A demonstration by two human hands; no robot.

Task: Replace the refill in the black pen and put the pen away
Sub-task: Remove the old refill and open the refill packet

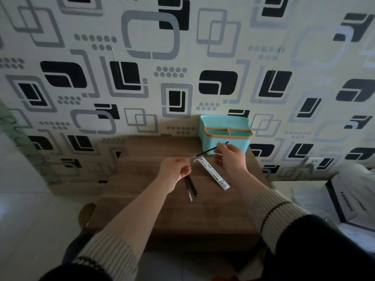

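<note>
Below my left hand (176, 168), whose curled fingers pinch something pale I cannot identify, the black pen (191, 185) lies lengthwise on the table (142, 179), while just right my right hand (228, 157) pinches the slim refill (211, 150), slanted up-right, nearest the organizer (223, 128).

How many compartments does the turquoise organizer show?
2: the turquoise plastic organizer against the wall has a left compartment and a right compartment, split by a tan divider; any further sections may be hidden.
</note>
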